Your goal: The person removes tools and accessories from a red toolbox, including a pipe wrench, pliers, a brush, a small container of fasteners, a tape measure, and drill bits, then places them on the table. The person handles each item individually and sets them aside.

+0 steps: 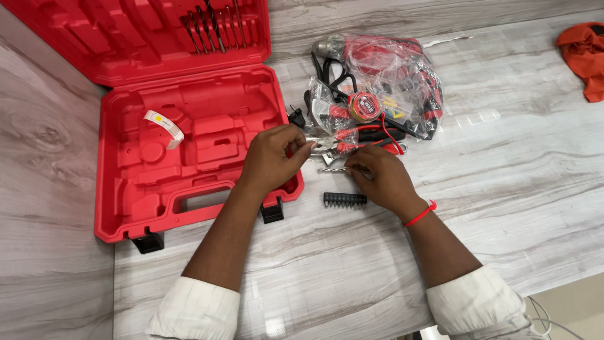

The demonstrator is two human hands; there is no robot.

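The red case (pixel 189 145) lies open, its moulded slots mostly bare. The left hand (pixel 274 157) pinches a small metal part; the right hand (pixel 380 179) pinches a drill bit (pixel 333 170). The bagged tools (pixel 377 88) wait at 1 o'clock.

Left hand (pixel 272 157) and right hand (pixel 382 178) pinch a drill bit (pixel 333 169) over the grey table (pixel 516 176). Open red tool case (pixel 189 157) at left; black bit holder (pixel 344 199) just beside the right hand.

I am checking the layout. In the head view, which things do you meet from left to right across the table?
Open red tool case → left hand → black bit strip → right hand → orange-red cloth at the far right.
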